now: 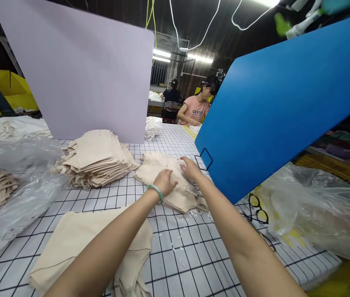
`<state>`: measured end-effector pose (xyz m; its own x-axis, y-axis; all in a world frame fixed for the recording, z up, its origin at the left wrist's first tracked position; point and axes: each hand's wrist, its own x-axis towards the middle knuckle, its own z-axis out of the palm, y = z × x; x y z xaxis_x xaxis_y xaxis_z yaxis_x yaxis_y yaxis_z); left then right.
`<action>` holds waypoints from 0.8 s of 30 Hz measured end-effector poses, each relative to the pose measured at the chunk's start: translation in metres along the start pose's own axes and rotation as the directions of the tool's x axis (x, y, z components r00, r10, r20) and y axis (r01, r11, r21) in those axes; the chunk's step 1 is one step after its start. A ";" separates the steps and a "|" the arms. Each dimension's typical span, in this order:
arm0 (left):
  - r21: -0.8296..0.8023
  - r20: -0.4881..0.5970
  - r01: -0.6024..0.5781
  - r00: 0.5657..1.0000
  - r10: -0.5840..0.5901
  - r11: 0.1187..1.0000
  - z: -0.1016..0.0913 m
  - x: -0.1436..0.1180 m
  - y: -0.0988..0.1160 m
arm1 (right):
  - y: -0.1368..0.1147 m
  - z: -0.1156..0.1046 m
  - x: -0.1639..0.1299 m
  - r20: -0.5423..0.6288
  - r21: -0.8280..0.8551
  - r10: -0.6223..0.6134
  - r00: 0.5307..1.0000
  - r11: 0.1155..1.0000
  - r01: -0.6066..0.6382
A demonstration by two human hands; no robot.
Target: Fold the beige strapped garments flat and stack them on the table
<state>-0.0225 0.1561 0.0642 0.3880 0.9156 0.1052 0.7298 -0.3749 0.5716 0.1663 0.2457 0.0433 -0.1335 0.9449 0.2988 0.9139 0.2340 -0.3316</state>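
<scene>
L hand (pixel 164 182) and R hand (pixel 191 168): fingers apart from thumbs; both over beige fabric-piece stack (pixel 183 199), contact unclear. Stack loc.: on grid-pattern tablecloth (pixel 199 266), btwn taller fabric pile (pixel 97 154) and blue panel (pixel 270 111).

Table (pixel 169 264), white cover with black grid, spans near to far. Lilac panel (pixel 100 70) stands at left, slightly tilted; blue panel (pixel 280 99) leans at right; both block much of room. Yellow container (pixel 20 90), far left. Ceiling (pixel 119 12) dark. White cables (pixel 183 49) and yellow-green cord (pixel 154 16) hang overhead. Far end: barred window (pixel 158 74), left of centre; lit fluorescent tubes (pixel 200 59) above; second table (pixel 154 103) and chair (pixel 170 105) below. Another bright lamp (pixel 266 2), upper right, cut by frame edge. Right background dim, detail unclear.
</scene>
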 end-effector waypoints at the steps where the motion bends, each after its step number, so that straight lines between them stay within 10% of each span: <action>1: 0.013 0.020 -0.021 1.000 0.021 1.000 0.003 -0.004 0.003 | -0.001 0.003 0.006 0.007 0.010 0.026 1.000 1.000 -0.026; 7: 0.098 0.257 -0.189 0.953 0.159 0.977 0.028 -0.039 -0.006 | -0.012 0.015 0.023 0.053 0.077 0.073 0.996 0.994 -0.077; 11: -0.057 -0.009 -0.059 0.998 0.059 0.997 0.017 -0.030 -0.016 | -0.013 -0.006 0.006 0.057 0.140 0.014 0.998 0.990 -0.022; 14: -0.153 -0.223 -0.018 0.975 -0.016 0.988 -0.005 -0.010 -0.010 | -0.020 -0.043 -0.011 0.030 0.202 -0.042 0.999 0.979 0.035; 20: -0.290 0.056 -0.061 0.995 0.080 0.955 -0.047 0.003 0.007 | -0.054 -0.149 -0.056 -0.273 0.366 -0.284 0.919 0.853 0.372; 24: -0.492 -0.023 -0.199 0.976 0.215 0.848 -0.081 -0.022 0.015 | -0.078 -0.215 -0.112 -0.536 0.312 -0.182 0.824 0.864 0.394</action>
<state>-0.0658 0.1416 0.1369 0.5227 0.8166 0.2447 0.2648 -0.4284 0.8639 0.1928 0.0722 0.2284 -0.0714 0.6136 0.7864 0.6177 0.6463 -0.4481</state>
